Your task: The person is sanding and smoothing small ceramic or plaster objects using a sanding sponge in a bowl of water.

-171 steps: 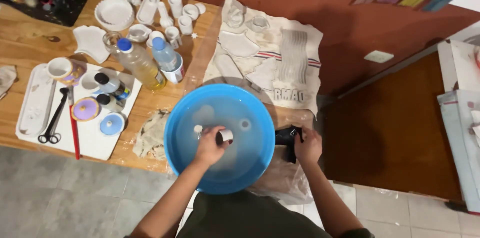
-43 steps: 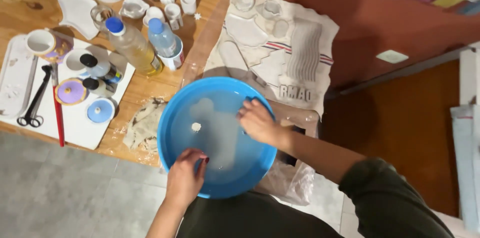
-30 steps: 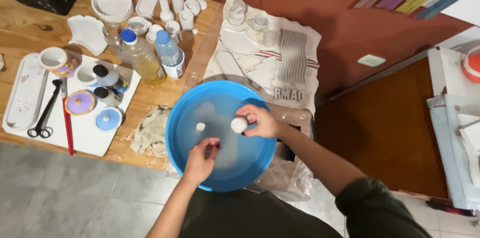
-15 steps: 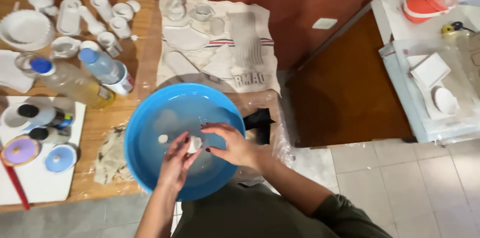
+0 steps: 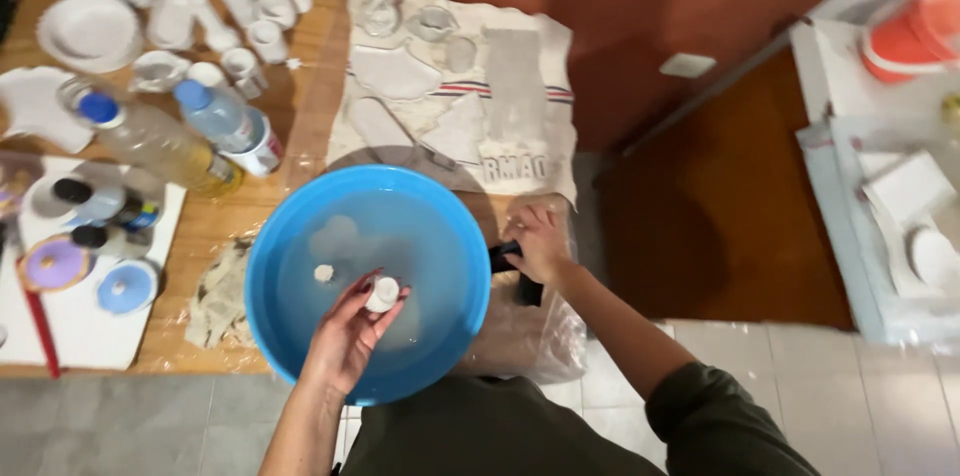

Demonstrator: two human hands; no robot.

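**Small white piece held over the blue basin**

While the left hand [image 5: 345,336] hovers over the blue basin [image 5: 290,236], its fingertips pinch a small white ceramic piece [image 5: 381,293] just above the cloudy water. A second, smaller white bit [image 5: 323,273] lies in the basin a little to the left of it, apart from the fingers. The right hand [image 5: 540,241] rests outside the basin, just past its right rim, with its fingers curled onto a black object [image 5: 505,258] that lies on crinkled clear plastic [image 5: 525,336]; how firmly it grips cannot be told.

The basin sits at the near edge of a wooden bench [image 5: 300,56]. Behind it, a pale cloth [image 5: 520,86] with red and blue stripes carries flat white ceramic shapes, and the basin's far rim overlaps the cloth's near edge. To the left stand two plastic bottles with blue caps [image 5: 215,116], tilted and close together, near the basin's rim. Further back are white cups and a white plate [image 5: 88,31]. At the left edge a white board [image 5: 70,321] holds small round jars and lids. A crumpled grey rag [image 5: 222,291] lies touching the basin's left side. On the far right, across a dark gap, an orange bucket [image 5: 915,31] stands on a separate pale surface.
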